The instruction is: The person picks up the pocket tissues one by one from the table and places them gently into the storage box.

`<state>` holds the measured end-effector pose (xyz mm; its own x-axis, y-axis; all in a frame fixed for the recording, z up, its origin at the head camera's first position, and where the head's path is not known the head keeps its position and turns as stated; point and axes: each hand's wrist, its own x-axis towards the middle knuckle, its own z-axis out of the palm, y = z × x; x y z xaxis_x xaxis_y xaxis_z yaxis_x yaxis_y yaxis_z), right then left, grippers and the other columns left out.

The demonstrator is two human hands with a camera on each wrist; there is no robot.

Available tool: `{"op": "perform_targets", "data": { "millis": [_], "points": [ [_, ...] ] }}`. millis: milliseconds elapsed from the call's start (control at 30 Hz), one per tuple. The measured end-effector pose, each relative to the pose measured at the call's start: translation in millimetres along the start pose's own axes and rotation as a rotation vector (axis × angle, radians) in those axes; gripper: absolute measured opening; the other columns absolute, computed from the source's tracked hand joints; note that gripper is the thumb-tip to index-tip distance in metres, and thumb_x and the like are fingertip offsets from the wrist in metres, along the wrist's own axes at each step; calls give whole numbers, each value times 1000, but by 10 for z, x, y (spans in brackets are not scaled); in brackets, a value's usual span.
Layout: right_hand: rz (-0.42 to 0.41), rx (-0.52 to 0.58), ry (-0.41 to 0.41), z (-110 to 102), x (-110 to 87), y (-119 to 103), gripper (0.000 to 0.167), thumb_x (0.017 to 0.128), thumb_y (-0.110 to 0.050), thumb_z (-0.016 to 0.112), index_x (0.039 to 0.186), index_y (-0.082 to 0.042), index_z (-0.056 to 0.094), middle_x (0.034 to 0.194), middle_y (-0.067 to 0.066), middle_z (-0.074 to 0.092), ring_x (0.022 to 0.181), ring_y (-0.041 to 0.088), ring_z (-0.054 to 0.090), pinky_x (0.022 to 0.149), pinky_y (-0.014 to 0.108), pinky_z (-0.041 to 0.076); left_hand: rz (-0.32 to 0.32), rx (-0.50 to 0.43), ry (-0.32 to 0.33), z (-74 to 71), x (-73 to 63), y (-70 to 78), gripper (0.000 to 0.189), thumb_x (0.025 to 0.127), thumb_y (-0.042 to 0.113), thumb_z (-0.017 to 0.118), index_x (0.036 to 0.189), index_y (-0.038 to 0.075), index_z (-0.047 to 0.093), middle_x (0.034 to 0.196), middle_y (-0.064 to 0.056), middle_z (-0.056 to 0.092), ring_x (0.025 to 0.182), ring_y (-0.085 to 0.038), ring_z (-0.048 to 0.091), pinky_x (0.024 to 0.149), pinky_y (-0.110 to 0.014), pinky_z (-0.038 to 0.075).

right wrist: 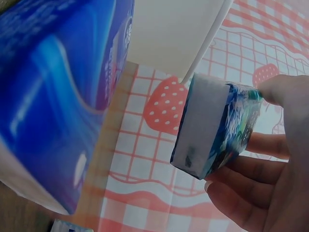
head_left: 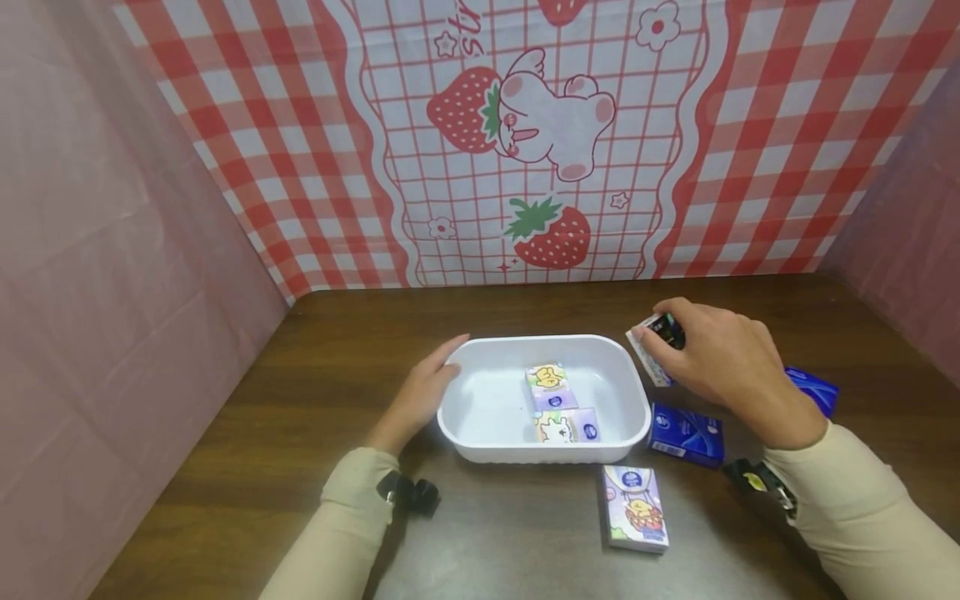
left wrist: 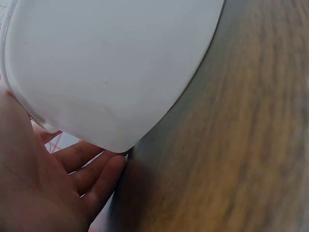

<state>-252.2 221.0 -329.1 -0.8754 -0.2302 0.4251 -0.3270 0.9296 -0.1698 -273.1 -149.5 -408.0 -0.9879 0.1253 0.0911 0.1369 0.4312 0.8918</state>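
A white plastic basin (head_left: 480, 450) stands on the table, with my left hand (head_left: 422, 392) holding its left end, thumb at the rim. In the left wrist view, the fingers (left wrist: 99, 181) bear against the basin's outer wall. Just off the basin's right end, my right hand (head_left: 723, 354) pinches a small tissue pack (right wrist: 207, 128) with a dark, green-patterned face and a white side. It is tilted and raised off the table. Two purple cartoon tissue packs, one yellow-figured (head_left: 550, 385) and one with a white bear (head_left: 564, 427), lie inside the basin.
A blue tissue pack (head_left: 686, 433) lies by the basin's right end, and another blue pack (head_left: 813, 390) is partly hidden behind the right wrist. A purple cartoon pack (head_left: 634, 508) lies in front of the basin. A checked strawberry cloth (head_left: 555, 150) hangs behind the table.
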Motion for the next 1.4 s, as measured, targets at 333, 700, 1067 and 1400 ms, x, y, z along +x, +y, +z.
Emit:
{"op": "perform_targets", "data": {
  "millis": [333, 700, 1067, 1400],
  "points": [
    [-13, 2, 15, -15, -5, -50, 58, 91, -58, 62, 120, -8, 65, 84, 10, 69, 60, 21, 54, 45, 33, 45, -6, -7, -7, 1, 2, -6, 46, 104, 21, 47, 150, 26, 49, 153, -1, 46, 141, -26, 40, 116, -53, 28],
    [-43, -7, 53, -56, -2, -87, 53, 91, -55, 64, 118, -10, 66, 79, 7, 66, 59, 20, 52, 45, 31, 43, -9, -29, -11, -5, -8, 10, 47, 104, 20, 47, 150, 25, 49, 154, -2, 45, 140, -26, 41, 115, -52, 30],
    [-64, 8, 44, -46, -24, -152, 54, 91, -57, 63, 120, -10, 66, 81, 7, 67, 59, 19, 54, 46, 29, 44, -39, -15, -12, 3, -3, 14, 46, 104, 24, 46, 150, 29, 48, 154, 1, 45, 141, -25, 40, 115, -53, 30],
    [-84, 6, 47, -32, -30, -218, 53, 91, -54, 65, 121, -10, 66, 85, 9, 70, 59, 20, 56, 46, 29, 45, -35, -22, -15, 7, 16, -9, 46, 104, 23, 46, 150, 28, 49, 154, 2, 44, 142, -25, 38, 116, -53, 28]
  ]
}}
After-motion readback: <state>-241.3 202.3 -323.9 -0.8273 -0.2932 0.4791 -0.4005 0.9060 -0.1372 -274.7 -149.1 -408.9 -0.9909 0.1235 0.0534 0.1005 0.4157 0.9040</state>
